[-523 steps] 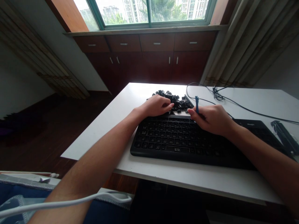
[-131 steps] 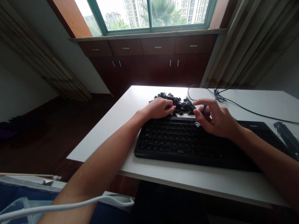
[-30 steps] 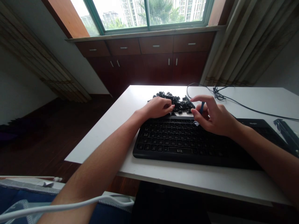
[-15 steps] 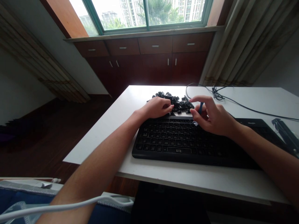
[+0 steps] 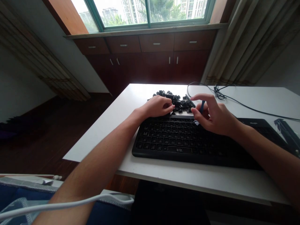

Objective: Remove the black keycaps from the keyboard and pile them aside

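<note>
My right hand is positioned above the keyboard. Its fingers pinch a slim blue tool between the thumb and the curled fingers; the index finger is arched forward, its tip apart from the thumb. The pale lower end of the tool points down at the upper rows of the keyboard. Contact between that end and the keyboard cannot be confirmed.

My left hand is located at the far left corner of the keyboard, in front of the pile of black keys. Its fingers are curled inward, with the thumb near the index finger. Whether they are pressed together or grip a part, I cannot tell.

The keyboard lies flat on the white worktop, its long side near the front edge. Rows of square sockets are exposed on its left and middle portions; my right hand and forearm cover part of the right portion. The pile of black keys sits just behind the keyboard, between my hands. A long dark strip lies tilted at the right side of the pile.

A black cable runs across the right rear of the worktop and is bunched in one place. A dark object in clear plastic lies to the right of the keyboard.
</note>
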`<action>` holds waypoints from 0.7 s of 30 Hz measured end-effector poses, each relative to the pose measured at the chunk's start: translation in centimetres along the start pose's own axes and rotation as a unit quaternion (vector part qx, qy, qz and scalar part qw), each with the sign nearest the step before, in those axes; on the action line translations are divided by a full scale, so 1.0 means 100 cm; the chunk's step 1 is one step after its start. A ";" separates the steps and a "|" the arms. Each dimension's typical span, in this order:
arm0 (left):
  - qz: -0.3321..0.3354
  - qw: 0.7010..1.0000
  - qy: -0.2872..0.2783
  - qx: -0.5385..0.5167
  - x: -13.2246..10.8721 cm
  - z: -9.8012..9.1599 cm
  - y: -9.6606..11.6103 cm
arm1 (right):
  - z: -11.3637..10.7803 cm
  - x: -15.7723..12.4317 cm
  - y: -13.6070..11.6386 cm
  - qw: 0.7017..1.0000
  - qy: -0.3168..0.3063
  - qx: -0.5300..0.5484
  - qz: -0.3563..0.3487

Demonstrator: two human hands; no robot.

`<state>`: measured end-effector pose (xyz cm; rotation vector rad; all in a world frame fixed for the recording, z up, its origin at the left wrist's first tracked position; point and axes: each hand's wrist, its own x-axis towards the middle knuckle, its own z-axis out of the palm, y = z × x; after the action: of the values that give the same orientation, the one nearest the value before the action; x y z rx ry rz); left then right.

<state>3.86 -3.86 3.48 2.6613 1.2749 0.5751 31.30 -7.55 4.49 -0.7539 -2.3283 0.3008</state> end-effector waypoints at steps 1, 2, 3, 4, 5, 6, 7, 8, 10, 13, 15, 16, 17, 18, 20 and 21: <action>0.001 1.000 -0.001 0.000 0.000 0.000 0.000 | 0.000 0.000 0.000 1.000 0.002 0.000 0.000; 0.000 1.000 -0.001 0.001 0.000 0.000 0.000 | 0.000 0.000 0.000 1.000 0.003 0.000 0.000; -0.001 1.000 0.000 0.003 0.000 0.000 0.000 | 0.000 0.000 0.000 1.000 0.004 0.001 0.001; -0.003 1.000 0.001 0.005 0.000 0.001 0.000 | 0.000 0.000 0.001 1.000 0.004 0.003 0.001; -0.005 1.000 0.003 0.008 0.000 0.001 0.000 | 0.000 0.000 0.001 1.000 0.004 0.005 0.002; -0.007 1.000 0.004 0.010 0.000 0.001 0.000 | 0.000 0.000 0.001 1.000 0.004 0.006 0.004; -0.008 1.000 0.005 0.011 0.001 0.001 0.000 | 0.000 0.000 0.001 1.000 0.005 0.007 0.005; -0.009 1.000 0.005 0.012 0.001 0.002 0.000 | 0.001 0.000 0.001 1.000 0.006 0.006 0.006; -0.011 1.000 0.003 0.011 0.001 0.001 0.001 | 0.001 0.000 0.001 1.000 0.007 0.007 0.007; -0.013 1.000 0.001 0.012 0.001 0.001 0.001 | 0.000 0.000 0.001 1.000 0.006 0.008 0.005; -0.014 1.000 0.000 0.014 0.001 0.001 0.002 | 0.000 0.000 0.001 1.000 0.006 0.006 0.003; -0.015 1.000 0.000 0.014 0.001 0.001 0.002 | 0.000 0.000 0.001 1.000 0.006 0.005 0.002; -0.015 1.000 0.000 0.015 0.001 0.001 0.002 | 0.000 0.000 0.001 1.000 0.007 0.003 0.002; -0.016 1.000 0.000 0.015 0.001 0.000 0.002 | 0.000 0.000 0.001 1.000 0.008 0.002 0.002; -0.015 1.000 -0.002 0.014 0.001 0.000 0.002 | 0.001 0.000 0.001 1.000 0.008 -0.001 -0.002; -0.015 1.000 -0.003 0.013 0.001 0.000 0.002 | 0.001 0.000 0.001 1.000 0.007 -0.001 -0.004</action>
<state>4.04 -3.93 3.54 2.6578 1.3272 0.5494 31.30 -7.52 4.41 -0.7450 -2.3177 0.2876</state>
